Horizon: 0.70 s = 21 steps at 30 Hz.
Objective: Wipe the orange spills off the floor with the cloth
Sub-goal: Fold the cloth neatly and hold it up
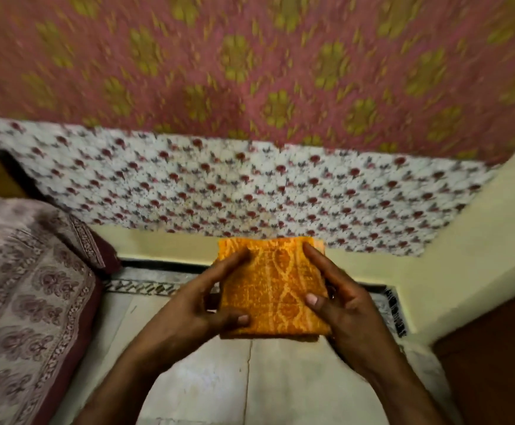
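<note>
The cloth [276, 280] is orange, patterned and folded into a thick square pad. It sits between the two grips, held up in the air, clear of the floor [280, 381] that lies below them. The left grip [195, 305] clasps the pad's left edge, with its thumb on the upper face near the closest corner and a finger reaching along the side. The right grip [346, 305] mirrors it on the right edge, thumb pressed onto the top, so each is closed on the cloth rather than spread wide. Where the remaining fingers go underneath I cannot tell. Holding it from both sides keeps the folds stacked and the face flat, which I judge is meant to give a firm, tidy wiping surface before it goes down. The pale tiles beneath the grips show a thin joint line but no orange spill that I can make out, so the wiping looks not yet begun, and the mess probably lies outside what is shown. Beyond the grips a white flowered sheet [250, 191] hangs from under a pink bedspread [250, 72] toward a cream ledge [164, 243]. Left of the left grip lies a patterned cushion [20, 286].
</note>
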Available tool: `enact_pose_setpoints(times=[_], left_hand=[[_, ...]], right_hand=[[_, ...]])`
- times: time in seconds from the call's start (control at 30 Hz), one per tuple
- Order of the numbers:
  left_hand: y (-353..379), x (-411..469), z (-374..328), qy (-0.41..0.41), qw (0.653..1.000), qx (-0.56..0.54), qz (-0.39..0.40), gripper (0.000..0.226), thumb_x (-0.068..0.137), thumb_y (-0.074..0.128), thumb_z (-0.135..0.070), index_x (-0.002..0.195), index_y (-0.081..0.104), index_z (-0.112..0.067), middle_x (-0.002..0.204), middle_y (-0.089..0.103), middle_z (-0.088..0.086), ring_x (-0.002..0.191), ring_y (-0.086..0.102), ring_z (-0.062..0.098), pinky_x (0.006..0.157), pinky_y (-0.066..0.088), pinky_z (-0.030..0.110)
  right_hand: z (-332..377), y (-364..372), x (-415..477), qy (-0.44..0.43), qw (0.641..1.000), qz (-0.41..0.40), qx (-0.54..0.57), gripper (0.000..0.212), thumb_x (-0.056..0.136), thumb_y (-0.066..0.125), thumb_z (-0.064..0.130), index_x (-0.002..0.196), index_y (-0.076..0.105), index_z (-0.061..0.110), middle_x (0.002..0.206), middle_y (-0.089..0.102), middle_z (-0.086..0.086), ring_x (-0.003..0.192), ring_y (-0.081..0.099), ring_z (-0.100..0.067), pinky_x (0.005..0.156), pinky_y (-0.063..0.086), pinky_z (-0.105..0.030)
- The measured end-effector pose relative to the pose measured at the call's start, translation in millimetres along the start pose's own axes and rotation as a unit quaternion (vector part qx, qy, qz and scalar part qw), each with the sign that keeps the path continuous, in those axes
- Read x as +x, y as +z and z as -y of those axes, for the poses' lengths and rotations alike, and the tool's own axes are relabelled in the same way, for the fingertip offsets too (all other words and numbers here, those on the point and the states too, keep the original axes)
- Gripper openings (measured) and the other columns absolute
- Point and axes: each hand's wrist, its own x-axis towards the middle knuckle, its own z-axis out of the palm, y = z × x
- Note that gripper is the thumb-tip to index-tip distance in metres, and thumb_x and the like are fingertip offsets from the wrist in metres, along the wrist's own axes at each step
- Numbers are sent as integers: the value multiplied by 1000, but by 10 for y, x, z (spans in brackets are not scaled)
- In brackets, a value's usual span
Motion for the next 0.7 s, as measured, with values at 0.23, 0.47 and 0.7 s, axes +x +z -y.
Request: enact_pose_setpoints(times=[0.23, 0.47, 0.7], left_hand=[[206, -749, -1411, 37, 998, 34, 25, 96, 74, 87, -25, 141, 33, -68, 158, 30, -20, 121, 62, 25, 92, 59, 47], [555, -1515, -2130, 68, 996, -4, 50, 99, 72, 85, -14, 144, 35, -61, 156, 31, -21, 114, 68, 27, 88, 60, 49], [945, -2294, -2474, 99, 993, 36, 61, 101, 72, 80, -13, 144, 28, -61, 160, 26, -13, 113, 68, 24, 86, 61, 43]], right_hand=[[1565, 158, -806, -13, 1000, 5, -3, 86, 70, 85, 8, 137, 57, 55, 142, 56, 29, 126, 64, -17, 93, 60, -50], [2461, 199, -1635, -40, 997, 16, -57, 86, 79, 80, 7, 138, 50, 62, 157, 39, 25, 133, 55, -8, 98, 59, -40], [2838, 198, -2474, -85, 985, 32, -144, 87, 89, 75, 7, 146, 39, 62, 152, 36, 38, 140, 47, -7, 106, 53, -48]])
